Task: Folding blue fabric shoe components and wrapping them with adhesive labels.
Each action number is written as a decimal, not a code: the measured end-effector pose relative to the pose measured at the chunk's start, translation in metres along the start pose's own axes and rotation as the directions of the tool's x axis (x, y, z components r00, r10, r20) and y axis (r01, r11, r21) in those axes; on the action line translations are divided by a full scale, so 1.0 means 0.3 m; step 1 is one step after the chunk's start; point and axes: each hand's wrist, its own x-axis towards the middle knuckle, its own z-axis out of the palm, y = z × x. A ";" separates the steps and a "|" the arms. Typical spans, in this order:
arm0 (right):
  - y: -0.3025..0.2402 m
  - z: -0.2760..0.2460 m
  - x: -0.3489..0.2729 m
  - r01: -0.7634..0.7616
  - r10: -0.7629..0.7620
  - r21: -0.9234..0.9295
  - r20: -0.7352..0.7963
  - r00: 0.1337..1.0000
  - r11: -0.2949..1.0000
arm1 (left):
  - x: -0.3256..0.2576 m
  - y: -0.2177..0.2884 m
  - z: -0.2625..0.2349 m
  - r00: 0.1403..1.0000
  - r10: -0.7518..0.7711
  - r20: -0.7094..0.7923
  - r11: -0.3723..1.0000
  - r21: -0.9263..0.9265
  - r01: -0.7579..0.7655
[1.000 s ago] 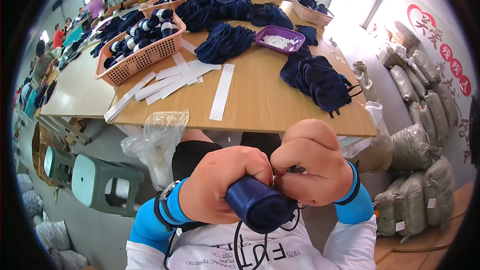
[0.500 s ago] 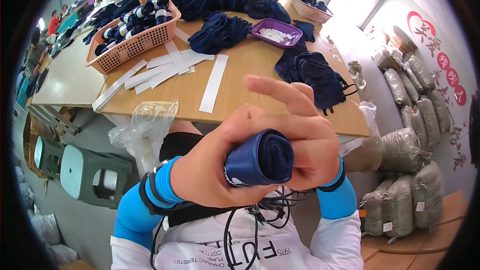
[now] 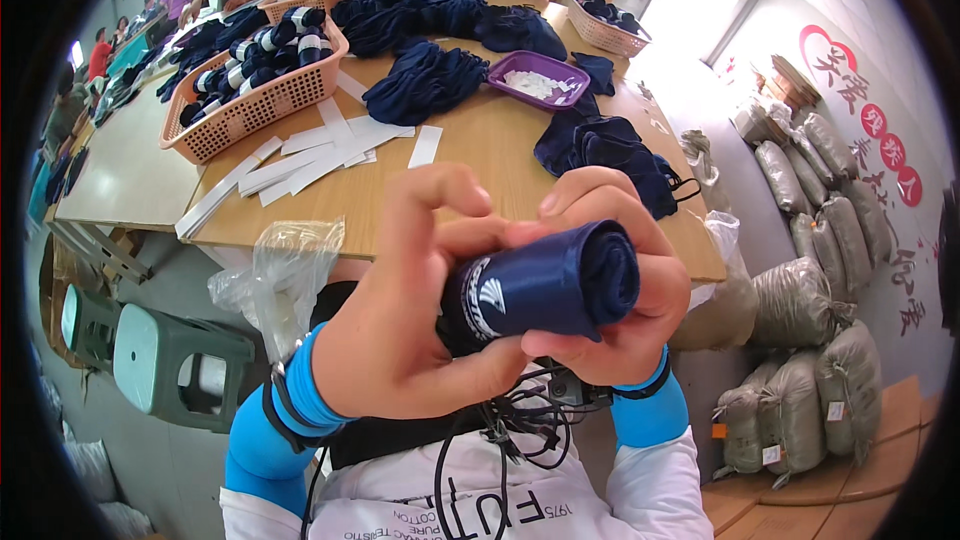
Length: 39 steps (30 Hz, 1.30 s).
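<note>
Between my two hands is a tightly rolled bundle of navy cloth [image 3: 545, 285], lying sideways with its coiled end toward the right. White printing shows on its smooth outer side. My left hand [image 3: 390, 310] grips the left end, thumb below and index finger arched above. At the right end, the fingers of my right hand [image 3: 655, 275] curl around the coil, with the thumb beneath it. Just beyond my hands, white paper strips [image 3: 325, 160] lie fanned on the table [image 3: 270, 215], and one single strip [image 3: 425, 147] is partly hidden by my left hand.
A pink basket [image 3: 250, 105] of banded navy rolls stands at the left. Navy cloth pieces [image 3: 425, 85] and a purple tray [image 3: 495, 80] of small white pieces lie farther back. Green stools [image 3: 150, 340] stand at lower left, stuffed sacks [image 3: 795, 420] at right. Other people sit across the table.
The roll has turned from facing me to lying sideways, so its printed side shows. My right hand's outstretched finger has curled in around the roll. My left index finger has risen.
</note>
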 end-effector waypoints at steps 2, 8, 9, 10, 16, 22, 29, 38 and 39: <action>0.004 0.008 0.002 -0.054 0.055 0.058 -0.006 0.998 0.997 | -0.024 -0.030 -0.002 0.995 0.090 -0.043 0.981 0.175 -0.081; 0.058 0.019 -0.049 -0.064 0.119 0.430 -0.103 0.988 0.901 | -0.005 -0.011 0.026 0.978 0.199 -0.062 0.980 0.024 -0.198; 0.060 0.024 -0.045 -0.080 0.135 0.438 -0.096 0.986 0.895 | -0.005 -0.004 0.028 0.979 0.185 -0.083 0.983 0.016 -0.185; 0.065 0.033 -0.047 -0.080 0.136 0.441 -0.097 0.986 0.894 | 0.001 0.011 0.019 0.980 0.182 -0.083 0.983 0.019 -0.181; 0.007 -0.021 -0.052 -0.240 0.340 0.530 -0.099 0.935 0.814 | 0.018 0.046 -0.006 0.999 -0.038 -0.017 0.996 0.078 0.039; -0.048 -0.056 -0.052 -0.556 0.547 0.274 0.115 0.829 0.785 | 0.045 0.055 -0.011 0.912 -0.411 -0.013 0.902 -0.148 0.405; -0.033 -0.071 -0.049 -0.573 0.538 0.024 0.313 0.782 0.819 | 0.033 0.016 -0.039 0.911 -0.406 0.070 0.897 -0.159 0.412; 0.078 -0.052 -0.096 -0.758 0.667 0.287 0.360 0.652 0.586 | 0.021 -0.047 -0.076 0.834 -0.542 0.104 0.815 -0.175 0.552; 0.107 -0.052 -0.099 -0.778 0.681 0.276 0.376 0.628 0.565 | 0.013 -0.061 -0.088 0.834 -0.541 0.113 0.824 -0.127 0.552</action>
